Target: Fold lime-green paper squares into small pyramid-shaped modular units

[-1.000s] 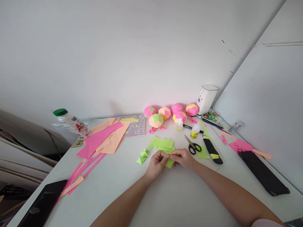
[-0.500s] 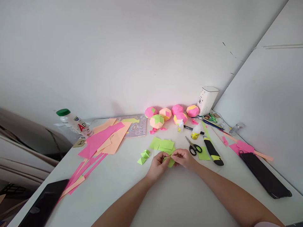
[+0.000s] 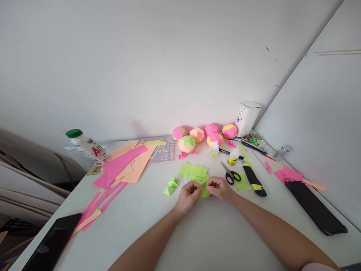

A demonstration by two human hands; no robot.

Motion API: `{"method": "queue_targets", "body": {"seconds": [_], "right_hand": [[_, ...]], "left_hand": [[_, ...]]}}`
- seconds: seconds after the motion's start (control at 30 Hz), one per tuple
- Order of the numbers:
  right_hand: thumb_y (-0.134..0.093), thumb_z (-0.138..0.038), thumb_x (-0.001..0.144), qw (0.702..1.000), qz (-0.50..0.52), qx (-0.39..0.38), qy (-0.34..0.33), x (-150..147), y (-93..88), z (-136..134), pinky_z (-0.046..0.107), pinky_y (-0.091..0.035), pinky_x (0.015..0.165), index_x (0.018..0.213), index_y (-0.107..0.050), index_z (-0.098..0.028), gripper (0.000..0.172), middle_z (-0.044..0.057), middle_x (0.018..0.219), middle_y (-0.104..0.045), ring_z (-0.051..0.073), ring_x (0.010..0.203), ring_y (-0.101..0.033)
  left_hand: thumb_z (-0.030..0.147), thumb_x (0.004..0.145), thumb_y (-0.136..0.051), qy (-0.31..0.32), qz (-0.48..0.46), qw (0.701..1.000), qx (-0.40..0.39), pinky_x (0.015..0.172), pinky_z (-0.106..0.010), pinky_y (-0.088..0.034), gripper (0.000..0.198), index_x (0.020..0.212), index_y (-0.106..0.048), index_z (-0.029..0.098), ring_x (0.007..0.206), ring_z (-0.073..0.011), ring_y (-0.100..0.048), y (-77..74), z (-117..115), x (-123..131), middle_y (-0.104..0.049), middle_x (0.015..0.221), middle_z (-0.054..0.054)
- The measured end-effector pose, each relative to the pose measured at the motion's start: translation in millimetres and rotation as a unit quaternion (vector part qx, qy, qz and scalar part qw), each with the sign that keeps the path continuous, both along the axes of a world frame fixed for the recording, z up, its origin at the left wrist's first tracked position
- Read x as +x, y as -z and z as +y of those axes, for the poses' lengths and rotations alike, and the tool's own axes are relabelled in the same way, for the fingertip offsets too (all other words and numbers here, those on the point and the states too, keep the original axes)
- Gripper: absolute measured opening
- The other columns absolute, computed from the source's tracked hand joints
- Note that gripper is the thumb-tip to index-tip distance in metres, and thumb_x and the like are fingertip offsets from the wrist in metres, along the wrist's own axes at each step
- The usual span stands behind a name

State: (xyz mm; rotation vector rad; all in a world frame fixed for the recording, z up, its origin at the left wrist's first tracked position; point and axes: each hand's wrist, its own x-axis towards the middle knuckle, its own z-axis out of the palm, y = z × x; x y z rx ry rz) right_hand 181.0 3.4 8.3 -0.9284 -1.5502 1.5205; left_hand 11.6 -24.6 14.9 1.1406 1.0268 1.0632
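Between my two hands is a piece of green paper (image 3: 205,192), partly covered by the fingers. My left hand (image 3: 189,195) pinches its left side, and my right hand (image 3: 221,189) pinches its right side. Just beyond the fingers lie several flat green paper squares (image 3: 198,172). To the left of my left hand sit small folded green paper pieces (image 3: 170,186). Black-handled scissors (image 3: 231,174) rest beyond my right hand, partly beside another green square (image 3: 243,183). The exact fold of the held paper is hard to make out.
Several paper balls (image 3: 187,144) stand by the wall. Glue bottles (image 3: 233,156), a marker (image 3: 225,152) and a box cutter (image 3: 254,180) lie right of centre. Coloured sheets (image 3: 121,165), a white bottle (image 3: 88,147) and a tablet (image 3: 52,242) are left; a black case (image 3: 316,208) is right.
My hands have drawn slightly apart, the right one shifting a little to the right. The green paper stays between the fingers. The other things on the table have not moved.
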Motion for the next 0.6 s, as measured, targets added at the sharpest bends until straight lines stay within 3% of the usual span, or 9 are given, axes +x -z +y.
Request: {"method": "queue_targets", "body": {"seconds": [0.17, 0.3, 0.5, 0.6], "right_hand": [[-0.058, -0.023, 0.072, 1.0, -0.018, 0.013, -0.019, -0.4, -2.9, -2.4, 0.021, -0.042, 0.049, 0.069, -0.054, -0.017, 0.008, -0.002, 0.061, -0.049, 0.01, 0.053, -0.048], [-0.057, -0.016, 0.07, 0.998, -0.046, 0.048, -0.012, -1.7, -3.9, -3.9, 0.019, -0.033, 0.044, 0.066, -0.053, -0.016, 0.005, -0.004, 0.057, -0.046, 0.008, 0.049, -0.041], [-0.056, -0.018, 0.069, 0.999, 0.027, -0.037, 0.006, 0.0, -0.7, 0.3, 0.023, -0.042, 0.046, 0.065, -0.05, -0.017, 0.008, -0.004, 0.053, -0.051, 0.011, 0.046, -0.051], [-0.054, -0.02, 0.072, 0.996, 0.069, -0.054, 0.013, 2.7, 2.1, 4.7, 0.023, -0.041, 0.044, 0.065, -0.049, -0.017, 0.008, -0.003, 0.051, -0.056, 0.011, 0.043, -0.052]], "left_hand": [[0.038, 0.071, -0.062, 0.036, 0.019, 0.999, 0.009, 0.051, -0.021, -0.03, 0.024, 0.072, -0.054, 0.016, 0.053, -0.009, -0.042, 3.3, -1.3, 0.9, -0.05, 0.061, 0.002], [0.036, 0.07, -0.064, 0.03, 0.021, 0.999, 0.012, 0.051, -0.021, -0.029, 0.023, 0.069, -0.053, 0.015, 0.052, -0.0079, -0.04, 5.8, -1.0, 1.4, -0.049, 0.058, 0.003], [0.038, 0.067, -0.067, 0.011, -0.07, 0.997, -0.027, 0.053, -0.022, -0.034, 0.028, 0.065, -0.05, 0.016, 0.054, -0.0089, -0.045, 2.2, 0.7, 1.8, -0.052, 0.059, 0.003], [0.039, 0.063, -0.07, -0.008, -0.111, 0.992, -0.053, 0.047, -0.02, -0.03, 0.031, 0.063, -0.048, 0.017, 0.048, -0.0069, -0.041, 2.5, 2.8, 1.2, -0.048, 0.055, 0.005]]}}
